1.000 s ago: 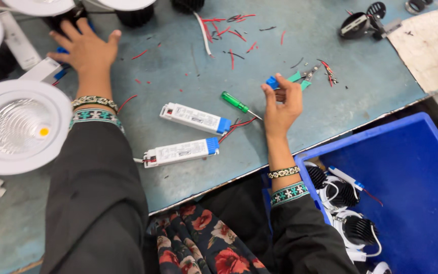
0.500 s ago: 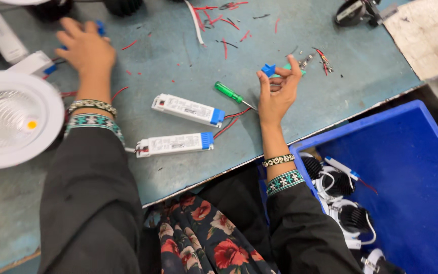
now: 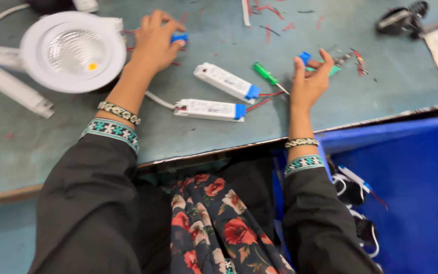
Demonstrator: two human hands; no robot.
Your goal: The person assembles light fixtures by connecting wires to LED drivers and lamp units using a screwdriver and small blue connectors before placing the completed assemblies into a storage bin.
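Fingers of the left hand (image 3: 155, 40) are pinching together on a small blue connector (image 3: 179, 37), just right of the white downlight (image 3: 72, 50), its wires running toward the lamp. Right hand (image 3: 310, 81), well right of the downlight, is curling loosely around another blue piece (image 3: 305, 57), thumb apart. 2 white driver boxes (image 3: 226, 81) (image 3: 210, 109) and a green screwdriver (image 3: 267, 74) are lying between the hands on the table (image 3: 51, 137), within reach.

**Two small blue pieces held over the worktop**

A small blue connector (image 3: 180, 37) is pinched just right of the white round downlight (image 3: 72, 50). A second blue piece (image 3: 305, 57) is gripped well to the right of the downlight, beyond a green-handled screwdriver (image 3: 267, 74).
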